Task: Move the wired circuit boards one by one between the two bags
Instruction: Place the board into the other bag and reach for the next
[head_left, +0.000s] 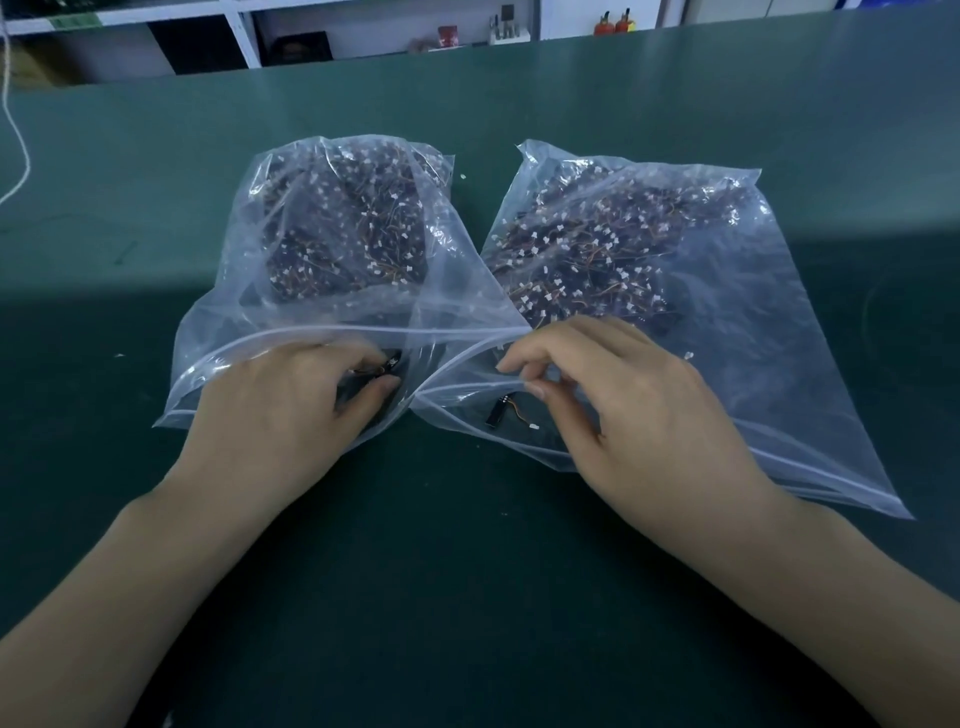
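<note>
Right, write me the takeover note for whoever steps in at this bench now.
Left hand: inside the mouth of the left bag, fingers curled round one wired board.
Right hand: pinching the open rim of the right bag, holding no board.
One loose board lies just inside the right bag's mouth.
Both bags sit side by side on the green table, each holding a heap of boards.
Left to do: keep moving boards one at a time; the count done cannot be told.

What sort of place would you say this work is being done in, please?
Probably an electronics assembly or packing workshop: two clear zip bags full of small wired circuit boards lie on a green bench mat, with white shelving behind.
</note>
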